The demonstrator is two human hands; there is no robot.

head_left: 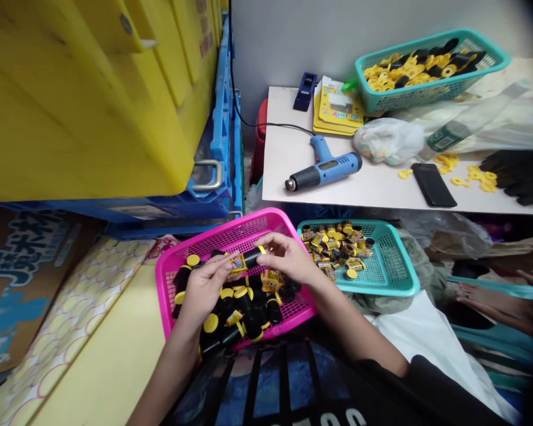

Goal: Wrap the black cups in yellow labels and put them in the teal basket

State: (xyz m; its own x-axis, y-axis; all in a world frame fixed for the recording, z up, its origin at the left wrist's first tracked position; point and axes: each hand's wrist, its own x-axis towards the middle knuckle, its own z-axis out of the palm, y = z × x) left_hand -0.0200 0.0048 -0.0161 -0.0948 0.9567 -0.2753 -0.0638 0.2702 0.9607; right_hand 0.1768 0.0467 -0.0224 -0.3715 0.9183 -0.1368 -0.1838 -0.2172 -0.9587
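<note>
Over the pink basket, my two hands meet on one small black canister with a yellow cap. My right hand pinches it near the capped end. The fingers of my left hand close on a yellow printed label sleeve at the canister's other end; how far the sleeve covers it I cannot tell. Below them, the pink basket holds several black canisters with yellow caps, lying at all angles. A few loose printed sleeves lie among them.
A teal basket with labelled canisters stands to the right. On the white table lie a blue heat gun, a phone, yellow cards and another teal basket of yellow and black parts. Yellow bins rise at left. Another person's hand shows at right.
</note>
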